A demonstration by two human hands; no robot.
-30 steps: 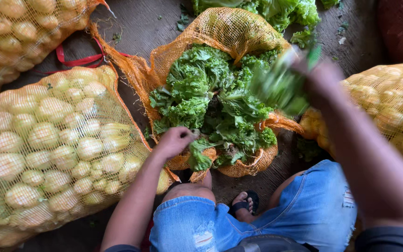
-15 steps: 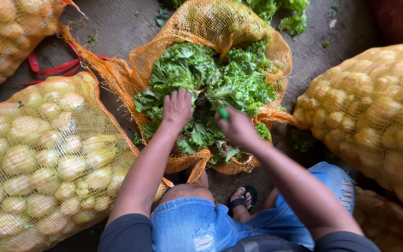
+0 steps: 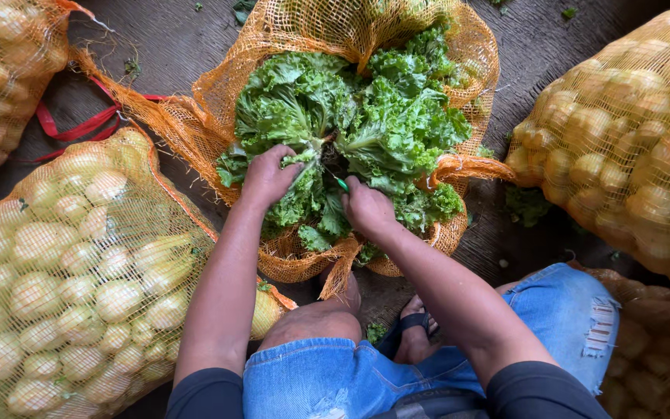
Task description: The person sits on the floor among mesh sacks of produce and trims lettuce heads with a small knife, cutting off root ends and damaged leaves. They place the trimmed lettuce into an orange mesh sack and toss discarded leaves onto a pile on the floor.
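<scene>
Both my hands have come down into the open orange mesh sack (image 3: 195, 132) on the floor: left hand (image 3: 269, 177) clamped on a lettuce head (image 3: 296, 105), right hand (image 3: 367, 208) closed around a green-handled tool (image 3: 340, 184) at its base.

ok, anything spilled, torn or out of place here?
Minor only. Loose green leaf scraps lie on the dark floor beside the open orange mesh sack of lettuce, more near the top edge. The sack's rim is frayed and folded down. Both hands, left and right, are in the lettuce. The potato sacks look intact.
</scene>
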